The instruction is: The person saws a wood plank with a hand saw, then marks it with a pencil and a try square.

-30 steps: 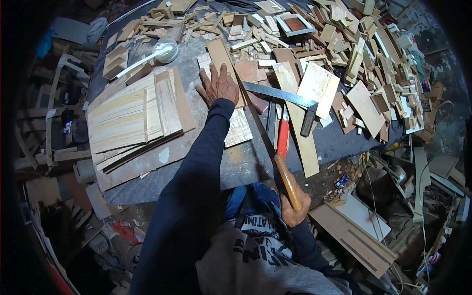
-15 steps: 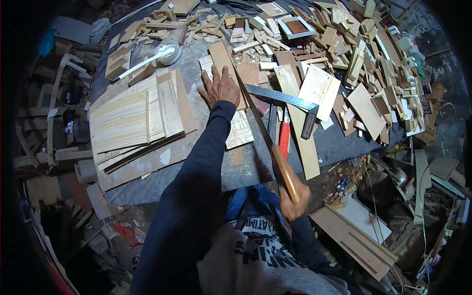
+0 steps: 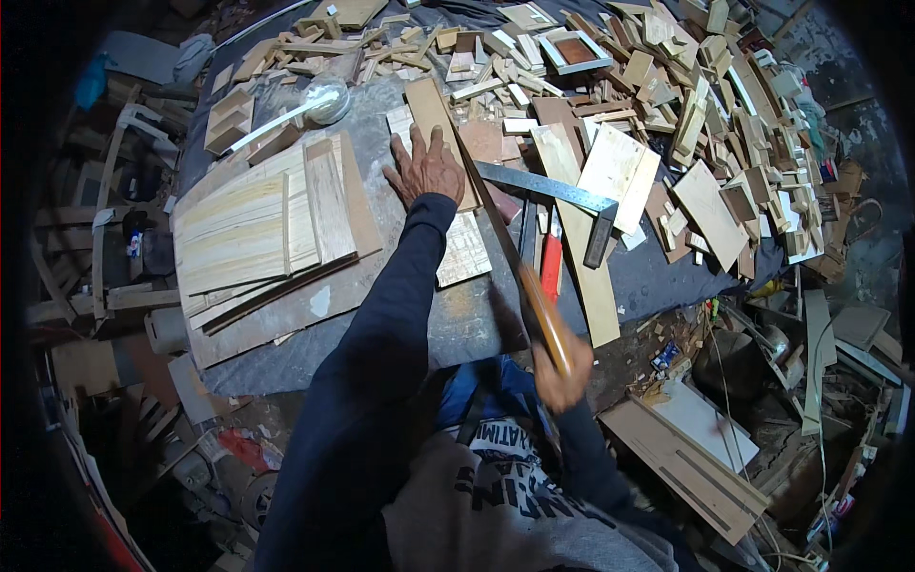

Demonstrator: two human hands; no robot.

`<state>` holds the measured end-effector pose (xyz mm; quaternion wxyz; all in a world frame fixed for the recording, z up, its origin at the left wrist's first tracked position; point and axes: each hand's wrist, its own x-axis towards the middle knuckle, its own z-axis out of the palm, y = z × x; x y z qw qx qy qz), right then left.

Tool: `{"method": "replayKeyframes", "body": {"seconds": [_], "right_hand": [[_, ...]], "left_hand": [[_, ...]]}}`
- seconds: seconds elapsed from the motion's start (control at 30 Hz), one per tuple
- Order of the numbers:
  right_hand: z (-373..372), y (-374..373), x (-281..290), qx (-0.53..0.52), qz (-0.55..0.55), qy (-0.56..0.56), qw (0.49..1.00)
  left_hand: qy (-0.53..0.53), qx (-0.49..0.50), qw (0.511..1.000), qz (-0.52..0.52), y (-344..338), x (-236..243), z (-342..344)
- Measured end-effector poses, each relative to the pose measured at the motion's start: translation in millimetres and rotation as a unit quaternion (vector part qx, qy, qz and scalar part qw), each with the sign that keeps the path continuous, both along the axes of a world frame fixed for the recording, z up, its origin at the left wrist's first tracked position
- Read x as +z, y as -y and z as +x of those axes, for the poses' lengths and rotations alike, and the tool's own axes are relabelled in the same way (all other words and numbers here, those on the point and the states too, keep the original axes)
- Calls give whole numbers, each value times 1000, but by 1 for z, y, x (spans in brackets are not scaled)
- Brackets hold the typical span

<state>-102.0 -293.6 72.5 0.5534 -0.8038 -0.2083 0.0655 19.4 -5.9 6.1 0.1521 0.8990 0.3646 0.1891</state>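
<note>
My left hand (image 3: 426, 169) lies flat with fingers spread, pressing on a narrow brown board (image 3: 426, 99) on the worktable. Under that board is a light wooden piece (image 3: 464, 253) with marks on it. In my right hand (image 3: 560, 373) is the wooden handle of a handsaw (image 3: 502, 227), fingers wrapped round it. The saw's blade runs away from me along the right edge of the brown board. Just right of the blade lie a metal try square (image 3: 548, 184) and a red-handled cutter (image 3: 552, 257).
Stacked thin boards (image 3: 238, 234) lie on the left. Behind them are a round container (image 3: 327, 102) with a white stick and a small divided wooden box (image 3: 229, 121). Many wood offcuts (image 3: 658, 91) heap along the far and right sides. A long pale strip (image 3: 579, 248) overhangs the near edge.
My right hand and the saw have shifted slightly up and to the left, nearer the table. My left hand and the brown board stay in place.
</note>
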Motion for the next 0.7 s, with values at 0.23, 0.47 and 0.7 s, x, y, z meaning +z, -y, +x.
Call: {"method": "replayKeyframes", "body": {"seconds": [0.23,0.47,0.7], "right_hand": [[8,-12,-12,15,3,-9,1000],[13,-13,4,-6,17,-6,1000],[-7,4,-2,20,2,-33,999]], "left_hand": [[-5,4,1000,-2,-1,-4,0],[0,-1,1000,2,2,1,3],[-3,21,1000,8,-3,-2,0]]}}
